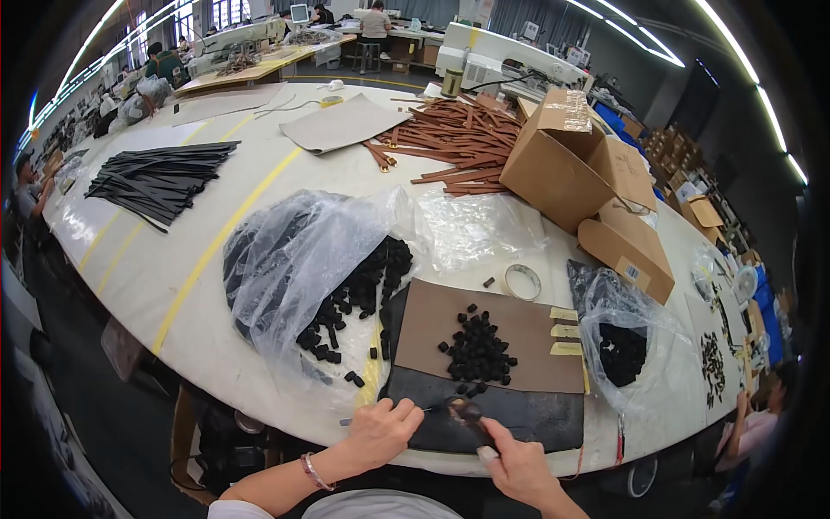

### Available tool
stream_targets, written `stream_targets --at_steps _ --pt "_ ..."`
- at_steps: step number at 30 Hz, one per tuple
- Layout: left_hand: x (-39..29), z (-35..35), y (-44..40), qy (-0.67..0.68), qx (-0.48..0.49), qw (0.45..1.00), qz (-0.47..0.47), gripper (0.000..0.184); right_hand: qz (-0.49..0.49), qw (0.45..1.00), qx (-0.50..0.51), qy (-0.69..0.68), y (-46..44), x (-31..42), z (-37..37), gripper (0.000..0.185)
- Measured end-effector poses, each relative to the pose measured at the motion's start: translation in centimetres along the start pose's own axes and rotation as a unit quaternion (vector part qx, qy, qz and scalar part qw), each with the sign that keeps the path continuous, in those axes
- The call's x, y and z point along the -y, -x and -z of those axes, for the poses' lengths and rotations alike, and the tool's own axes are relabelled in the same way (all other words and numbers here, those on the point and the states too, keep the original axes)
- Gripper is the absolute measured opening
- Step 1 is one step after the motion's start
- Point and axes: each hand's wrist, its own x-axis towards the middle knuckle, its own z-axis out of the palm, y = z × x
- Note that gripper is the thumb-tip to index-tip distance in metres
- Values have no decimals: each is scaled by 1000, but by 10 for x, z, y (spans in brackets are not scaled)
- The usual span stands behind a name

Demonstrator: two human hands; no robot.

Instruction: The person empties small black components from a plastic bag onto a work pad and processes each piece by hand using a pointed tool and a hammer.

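My left hand [380, 435] is closed round a thin metal tool over the front edge of a black mat [519, 419]. Just to its right, my right hand [521, 467] grips the handle of a dark hammer-like tool [467, 415], whose head is above the mat. A pile of small black cylindrical pieces [477, 350] lies on a brown sheet [424, 324] behind both hands. More of these black pieces spill from a large clear plastic bag [294, 251] to the left. What lies under the tools' tips is too small to make out.
Brown straps [458, 134] and an open cardboard box [562, 164] stand at the back. Black straps [160, 182] lie far left. A tape roll [522, 282] is behind the brown sheet, a smaller bag [635, 346] to the right. A co-worker [761, 415] sits at the right edge.
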Motion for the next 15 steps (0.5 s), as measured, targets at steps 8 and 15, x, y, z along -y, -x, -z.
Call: stream_targets --at_steps 8,15 --pt "2 -2 1 0 -4 1000 -2 11 61 998 -7 -1 -7 25 15 47" --pt "2 -2 1 9 -12 1000 1 11 83 996 0 26 -2 10 0 46"
